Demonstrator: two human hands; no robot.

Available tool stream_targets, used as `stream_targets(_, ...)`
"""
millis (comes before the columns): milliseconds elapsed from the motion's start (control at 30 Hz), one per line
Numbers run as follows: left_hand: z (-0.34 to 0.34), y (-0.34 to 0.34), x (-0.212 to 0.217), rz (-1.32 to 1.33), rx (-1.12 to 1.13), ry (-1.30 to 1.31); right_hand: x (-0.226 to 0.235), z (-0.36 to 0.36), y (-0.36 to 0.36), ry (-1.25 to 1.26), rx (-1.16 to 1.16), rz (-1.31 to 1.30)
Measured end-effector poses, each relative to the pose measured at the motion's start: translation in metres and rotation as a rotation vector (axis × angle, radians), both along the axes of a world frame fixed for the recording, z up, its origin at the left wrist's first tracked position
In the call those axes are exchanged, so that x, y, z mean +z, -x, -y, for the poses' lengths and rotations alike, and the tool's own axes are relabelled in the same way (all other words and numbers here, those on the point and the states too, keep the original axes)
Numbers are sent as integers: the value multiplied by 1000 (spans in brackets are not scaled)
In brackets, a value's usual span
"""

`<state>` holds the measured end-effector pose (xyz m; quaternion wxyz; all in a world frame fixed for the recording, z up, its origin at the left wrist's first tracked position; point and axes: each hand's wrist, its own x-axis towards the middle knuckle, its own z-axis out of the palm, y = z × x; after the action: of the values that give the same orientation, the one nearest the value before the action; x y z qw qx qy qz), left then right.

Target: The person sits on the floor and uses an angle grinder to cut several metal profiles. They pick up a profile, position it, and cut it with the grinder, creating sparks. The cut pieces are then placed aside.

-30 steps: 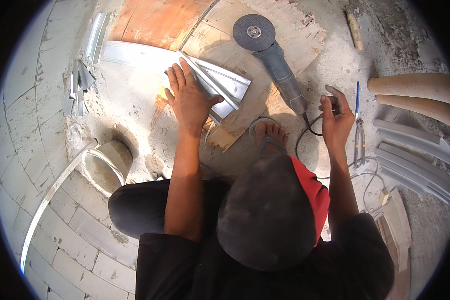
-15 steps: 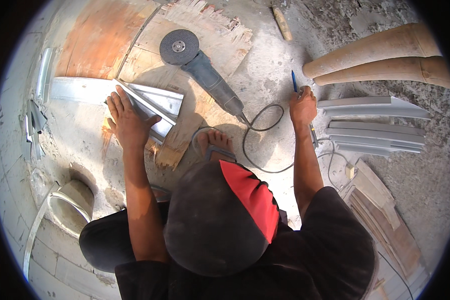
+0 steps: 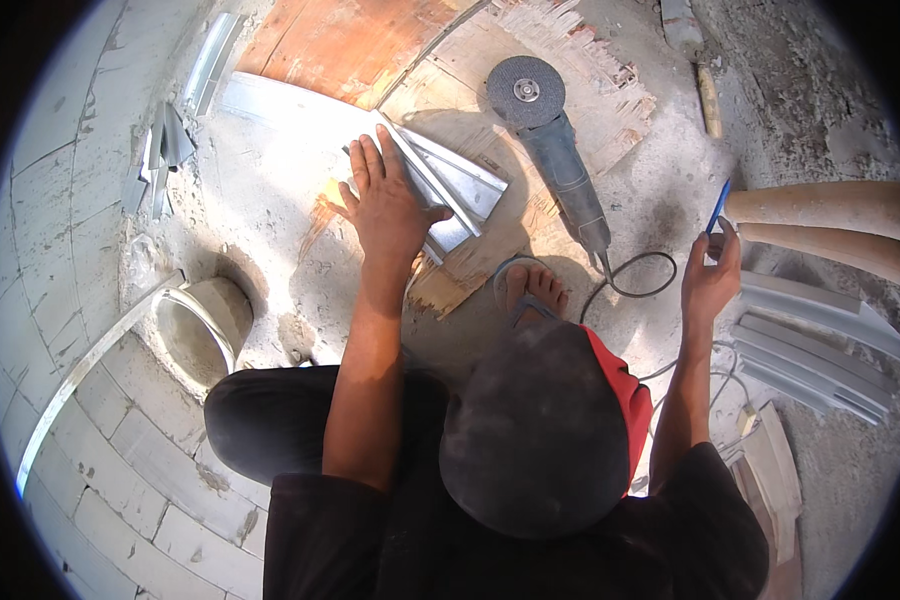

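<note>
My left hand (image 3: 385,205) lies flat, fingers spread, on a stack of short grey metal profile pieces (image 3: 460,185) resting on a plywood board (image 3: 470,70). My right hand (image 3: 712,272) is raised at the right and pinches a thin blue pen (image 3: 718,207) between its fingers. An angle grinder (image 3: 555,140) with a grey disc lies on the board between the two hands, its black cord (image 3: 635,285) looping toward my sandalled foot (image 3: 530,290). A dark cap with a red back (image 3: 550,420) hides the lower middle.
Long grey metal profiles (image 3: 810,350) are stacked at the right beside two tan limbs of another person (image 3: 820,205). More metal offcuts (image 3: 160,155) lie at the upper left, a cement-crusted bucket (image 3: 200,325) at the left, a wooden-handled tool (image 3: 708,100) at the top right. Tiled floor spreads at the lower left.
The view has swung, so everything shifts in the picture. My right hand has lifted away from the profiles at the right with the blue pen. My left hand stays pressed on the metal pieces.
</note>
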<state>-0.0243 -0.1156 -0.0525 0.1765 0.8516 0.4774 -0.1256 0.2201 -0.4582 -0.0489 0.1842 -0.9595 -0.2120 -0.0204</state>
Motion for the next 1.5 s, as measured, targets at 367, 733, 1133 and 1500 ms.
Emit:
stream_targets(367, 0, -2, -9, 84, -41, -72, -5, -266, 111, -270, 689, -445)
stream_targets(733, 2, 6, -14, 43, -95, -126, -14, -283, 109, -215, 734, -514)
stream_targets(1133, 1, 2, -7, 75, -69, -71, 13, -205, 106, -79, 805, -597)
stream_targets(1500, 1, -2, -3, 40, -43, -37, 39, -137, 110, 172, 753, -738)
